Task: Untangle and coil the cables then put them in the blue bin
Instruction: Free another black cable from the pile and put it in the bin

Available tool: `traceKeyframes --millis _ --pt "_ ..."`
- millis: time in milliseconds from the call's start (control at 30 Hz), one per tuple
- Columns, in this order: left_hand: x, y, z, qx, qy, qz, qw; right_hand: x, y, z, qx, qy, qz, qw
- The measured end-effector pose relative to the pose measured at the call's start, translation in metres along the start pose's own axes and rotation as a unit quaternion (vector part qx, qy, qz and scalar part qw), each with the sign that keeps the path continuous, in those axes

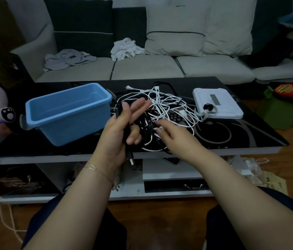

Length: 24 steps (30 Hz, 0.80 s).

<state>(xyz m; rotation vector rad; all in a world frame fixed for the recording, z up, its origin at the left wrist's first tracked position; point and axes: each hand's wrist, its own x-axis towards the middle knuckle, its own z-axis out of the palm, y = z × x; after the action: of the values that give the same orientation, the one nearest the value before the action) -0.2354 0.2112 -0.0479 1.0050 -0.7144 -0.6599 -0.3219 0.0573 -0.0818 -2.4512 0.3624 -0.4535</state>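
Currently, stock of the coffee table (250, 141) and progress on the cables:

Blue bin (66, 112): stands at the table's left end, near the front edge, open side up; nothing shows inside it, so no cable is stowed yet.

Black cable (146, 129): partly gathered into loops at the middle of the front edge; its plug (131, 159) hangs down past that edge, below the palm.

White cables (167, 107): loose knotted heap at the table's middle, running toward the back edge, with strands overlapping the black loops; not coiled.

White device (217, 102): lies near the right end; a white lead seems to run to it, though the join is unclear.

Left hand (124, 127): raised, palm toward the camera, thumb and lower fingers curled round the black cable, upper fingers spread out straight.

Right hand (169, 134): lowered onto the tangle at the front edge, fingers loosely bent; whether it pinches a strand or only touches cannot be told.

Step in hand: judged to be winding or freeing the black cable from the heap.

Done: at most part of one coil.

Left: finish the black coil, separate and coil each white cable, place all in the bin.
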Motion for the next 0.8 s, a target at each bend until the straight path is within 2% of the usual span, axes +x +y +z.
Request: traceKeyframes --millis 133,233,333,500,633,700,800 --pt "0.0 -0.001 0.003 0.024 0.072 0.025 0.997 -0.011 -0.008 0.013 -0.138 -0.063 -0.048 0.987" --pt "0.0 -0.001 0.006 0.046 0.112 0.046 0.992 -0.014 -0.011 0.018 -0.183 -0.103 -0.065 0.976" --pt "0.001 0.0 0.005 0.101 0.142 0.057 0.983 -0.017 -0.017 0.02 -0.163 -0.146 -0.074 0.973" --pt "0.006 -0.011 0.003 0.233 0.138 0.058 0.961 -0.019 -0.025 0.022 -0.141 -0.175 -0.087 0.97" --pt "0.011 -0.014 0.0 0.238 0.16 0.066 0.956 -0.023 -0.032 0.015 -0.066 -0.15 -0.079 0.983" --pt "0.014 -0.014 -0.004 0.246 0.175 0.083 0.95 -0.023 -0.032 0.013 -0.027 -0.163 -0.06 0.984" --pt "0.015 -0.011 -0.009 0.249 0.182 0.078 0.948 -0.028 -0.033 0.014 -0.029 -0.193 -0.066 0.978"
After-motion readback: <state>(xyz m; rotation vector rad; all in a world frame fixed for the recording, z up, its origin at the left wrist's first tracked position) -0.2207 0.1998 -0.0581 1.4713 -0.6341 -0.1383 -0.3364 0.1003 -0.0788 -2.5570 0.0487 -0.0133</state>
